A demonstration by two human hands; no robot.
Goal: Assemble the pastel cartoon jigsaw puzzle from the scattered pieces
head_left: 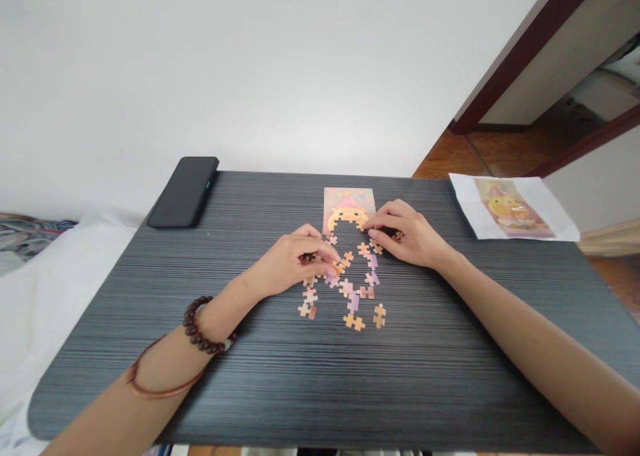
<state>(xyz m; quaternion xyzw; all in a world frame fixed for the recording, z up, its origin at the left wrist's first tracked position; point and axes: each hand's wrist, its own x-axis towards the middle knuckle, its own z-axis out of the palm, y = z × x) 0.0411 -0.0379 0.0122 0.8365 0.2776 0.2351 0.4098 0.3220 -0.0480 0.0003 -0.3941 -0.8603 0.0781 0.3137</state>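
Note:
My left hand point(295, 259) pinches an orange jigsaw puzzle piece point(339, 268) between thumb and fingertips, low over the loose pieces. The joined part of the jigsaw puzzle point(349, 203), with a yellow animal head in a pink hat, lies beyond it on the table. My right hand point(403, 233) rests at the lower right edge of that part, thumb and forefinger close together; whether a piece is between them is hidden. Several loose pieces in orange, pink and lilac lie nearer, among them an orange pair point(354, 322) and a tan piece point(379, 316). Some sit partly beneath both hands.
A dark wood-grain table point(280, 376) carries everything. At the back left lies a black phone point(184, 192). On the right, a white sheet point(550, 206) bears a printed picture of the same animal. A white wall point(280, 76) rises behind the table.

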